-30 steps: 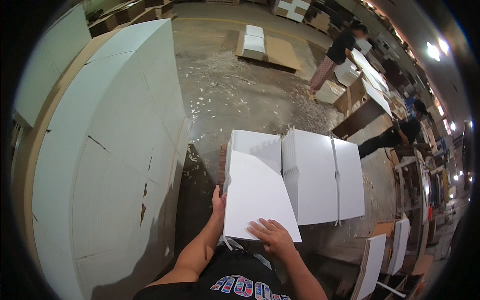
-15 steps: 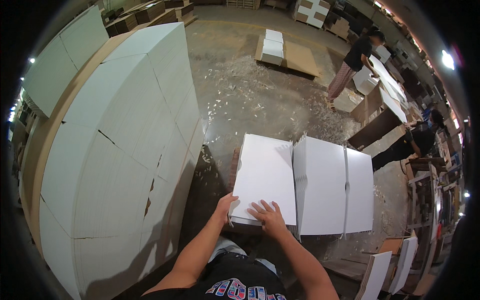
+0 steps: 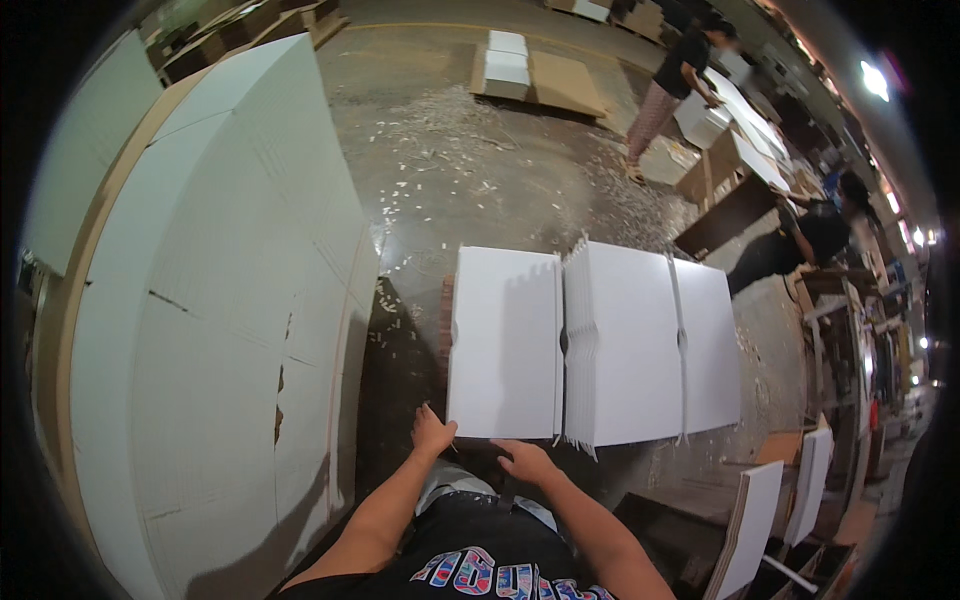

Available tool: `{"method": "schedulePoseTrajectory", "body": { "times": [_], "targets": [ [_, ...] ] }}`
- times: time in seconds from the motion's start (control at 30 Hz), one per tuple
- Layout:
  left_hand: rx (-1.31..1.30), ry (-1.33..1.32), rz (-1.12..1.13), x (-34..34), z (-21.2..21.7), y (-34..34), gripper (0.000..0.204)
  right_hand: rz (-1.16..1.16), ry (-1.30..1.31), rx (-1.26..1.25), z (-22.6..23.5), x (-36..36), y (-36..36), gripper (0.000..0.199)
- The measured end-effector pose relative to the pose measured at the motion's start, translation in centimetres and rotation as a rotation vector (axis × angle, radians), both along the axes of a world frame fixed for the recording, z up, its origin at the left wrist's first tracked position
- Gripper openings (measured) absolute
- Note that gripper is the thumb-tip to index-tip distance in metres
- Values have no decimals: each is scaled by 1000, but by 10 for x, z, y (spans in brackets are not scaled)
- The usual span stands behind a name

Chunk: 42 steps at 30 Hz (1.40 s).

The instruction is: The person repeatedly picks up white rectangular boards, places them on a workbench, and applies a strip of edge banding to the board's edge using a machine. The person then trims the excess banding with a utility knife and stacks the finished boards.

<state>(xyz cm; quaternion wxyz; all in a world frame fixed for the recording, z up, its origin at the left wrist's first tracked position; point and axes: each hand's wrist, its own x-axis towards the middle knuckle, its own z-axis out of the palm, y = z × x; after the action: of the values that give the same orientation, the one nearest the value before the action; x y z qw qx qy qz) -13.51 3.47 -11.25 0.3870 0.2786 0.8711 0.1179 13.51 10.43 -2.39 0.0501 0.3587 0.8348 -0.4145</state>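
A stack of white boards with a shallow notch in its long left edge lies in front of me. Beside its near left corner is my left hand, fingers extended along the side and the thumb close to the corner. At the near edge, my right hand has its fingers stretched out toward the left, with the tips by the edge. Neither hand visibly grips a board; exact contact is hard to make out. Directly right stand two more white board stacks, a middle one and a right one.
A tall block of stacked pale panels rises at my left. Two people, one standing and one bending, work by a brown cabinet frame. White boards lean at the lower right. Scraps litter the concrete floor.
My right hand has left the top board, where it lay spread, and moved to the near edge. My left hand has loosened from the corner. The top board now lies straighter; the view has shifted.
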Motion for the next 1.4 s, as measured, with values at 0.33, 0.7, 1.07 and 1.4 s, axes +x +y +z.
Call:
{"method": "schedulePoseTrajectory", "body": {
  "times": [0.33,0.7,1.07,1.4],
  "targets": [
    [-185,-45,-355,25,-25,2,105,-808,-195,-224,-70,169,-129,48],
    [224,76,-347,41,-9,7,95,-1489,-82,-311,-91,229,-271,53],
    [767,-424,-1296,270,89,41,45,-1896,24,-227,-109,287,-354,48],
    [614,-752,-1618,606,128,-28,24,-2440,345,-202,-88,439,-488,50]
  ]
}}
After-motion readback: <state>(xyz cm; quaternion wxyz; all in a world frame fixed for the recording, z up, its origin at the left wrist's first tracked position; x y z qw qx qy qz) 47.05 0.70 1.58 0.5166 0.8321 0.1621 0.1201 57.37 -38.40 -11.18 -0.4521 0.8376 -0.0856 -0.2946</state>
